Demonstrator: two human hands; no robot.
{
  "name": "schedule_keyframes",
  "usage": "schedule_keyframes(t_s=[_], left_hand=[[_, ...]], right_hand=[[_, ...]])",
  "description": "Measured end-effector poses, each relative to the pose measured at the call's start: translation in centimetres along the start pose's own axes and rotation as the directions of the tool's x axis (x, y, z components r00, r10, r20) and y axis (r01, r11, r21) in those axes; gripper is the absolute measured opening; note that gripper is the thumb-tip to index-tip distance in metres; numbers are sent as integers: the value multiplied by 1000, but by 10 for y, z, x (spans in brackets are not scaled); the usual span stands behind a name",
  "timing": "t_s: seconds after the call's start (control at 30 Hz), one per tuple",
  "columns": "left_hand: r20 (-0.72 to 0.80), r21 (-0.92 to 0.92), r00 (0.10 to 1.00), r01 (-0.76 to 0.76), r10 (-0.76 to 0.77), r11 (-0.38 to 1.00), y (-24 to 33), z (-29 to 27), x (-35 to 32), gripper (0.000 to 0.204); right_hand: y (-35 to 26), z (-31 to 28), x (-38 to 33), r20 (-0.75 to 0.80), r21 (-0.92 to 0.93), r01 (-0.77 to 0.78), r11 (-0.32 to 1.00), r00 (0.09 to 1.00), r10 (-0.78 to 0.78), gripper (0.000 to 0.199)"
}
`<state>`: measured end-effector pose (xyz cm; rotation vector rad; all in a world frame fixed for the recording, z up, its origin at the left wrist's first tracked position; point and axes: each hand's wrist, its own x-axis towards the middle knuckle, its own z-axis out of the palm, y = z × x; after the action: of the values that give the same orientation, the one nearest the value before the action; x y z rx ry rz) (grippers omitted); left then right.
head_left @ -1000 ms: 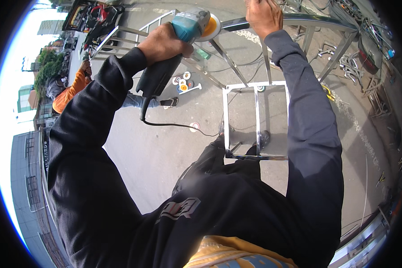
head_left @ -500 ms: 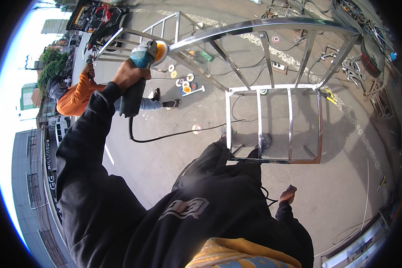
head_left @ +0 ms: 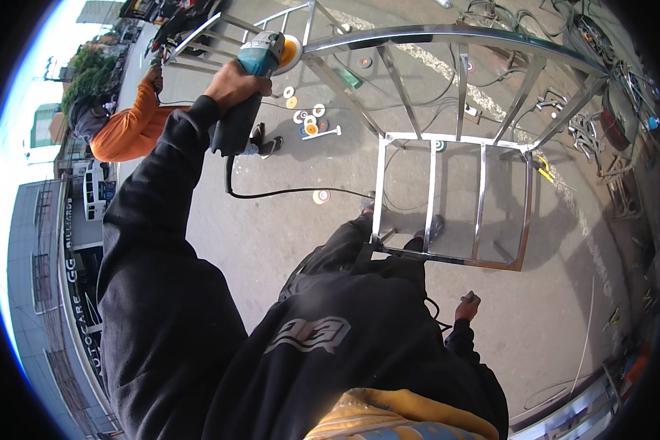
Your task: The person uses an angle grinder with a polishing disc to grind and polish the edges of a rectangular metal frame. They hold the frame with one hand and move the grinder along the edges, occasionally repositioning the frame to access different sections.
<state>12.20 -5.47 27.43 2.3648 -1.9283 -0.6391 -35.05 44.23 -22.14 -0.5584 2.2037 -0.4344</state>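
My left hand (head_left: 236, 86) is wrapped around the body of a teal and black angle grinder (head_left: 260, 57), its arm stretched forward. The grinder's orange and white disc (head_left: 292, 55) is at the left end of the curved top rail of a shiny metal chair frame (head_left: 447, 34); whether they touch I cannot tell. The frame's slatted seat (head_left: 431, 198) stands in front of my legs. A black cord (head_left: 293, 193) trails from the grinder toward my feet. Low on the right, my right hand (head_left: 467, 306) is closed, with something small and dark at its fingers.
Several loose discs (head_left: 312, 121) lie on the pavement ahead. A second metal frame (head_left: 220, 44) stands beyond the grinder, near a person in an orange top (head_left: 136, 125). Clamps (head_left: 579, 121) and cables lie at far right; metal bars (head_left: 572, 418) lie at lower right.
The view has shifted a little. The grinder stays in my left hand at the rail's left end. My right hand remains low at my side, closed. The person in orange leans further forward.
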Motion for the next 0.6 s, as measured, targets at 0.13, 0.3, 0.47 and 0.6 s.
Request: schedule_keyframes(t_s=[0.13,0.3,0.47,0.6], left_hand=[[1,-33,999,42,-42,999,-10,0,-7,44],[71,-52,997,-40,43,998,-6,-4,7,43],[46,-79,993,-101,105,992,-15,-6,21,43],[39,-59,985,-164,166,985,-26,-2,33,47]], right_hand=[[4,-15,-3,15,-67,-54,996,998,55,26],[-26,-29,23,-23,45,140,989,990,-139,27],[-87,-21,36,-21,89,303,949,953,-302,27],[-179,-7,25,12,181,428,885,899,-437,28]])
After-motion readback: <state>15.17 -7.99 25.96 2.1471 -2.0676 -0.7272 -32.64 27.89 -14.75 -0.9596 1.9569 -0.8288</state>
